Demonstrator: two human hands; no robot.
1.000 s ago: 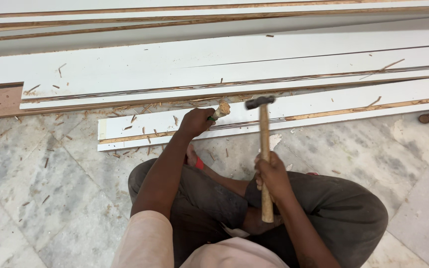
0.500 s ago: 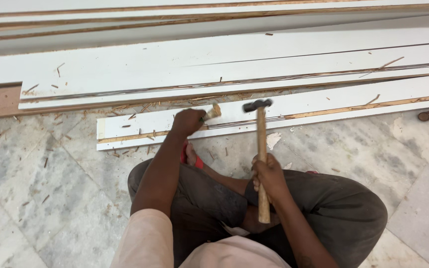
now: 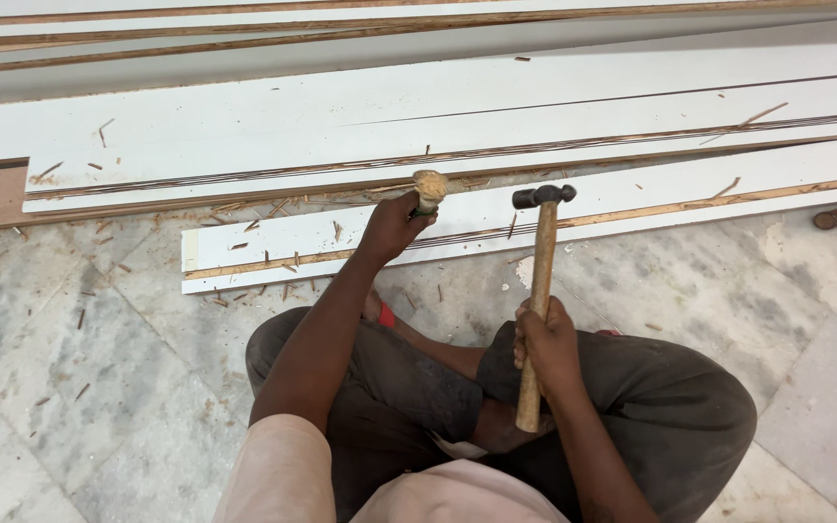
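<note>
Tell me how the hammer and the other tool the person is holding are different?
The hammer has a long, slim wooden handle and a dark metal head; the chisel shows only a short, stubby, worn wooden top. The hammer is in the right hand, above the lap; the chisel is in the left hand, over the white board. The hammer is mostly in view; the chisel is mostly hidden by fingers. Both have wooden handles.

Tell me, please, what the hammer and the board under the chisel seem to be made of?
Hammer: pale bare wooden handle with visible grain, dark head that looks like metal. Board: probably plywood or similar wood faced in smooth white; brown layered edges and scattered splinters suggest so.
</note>
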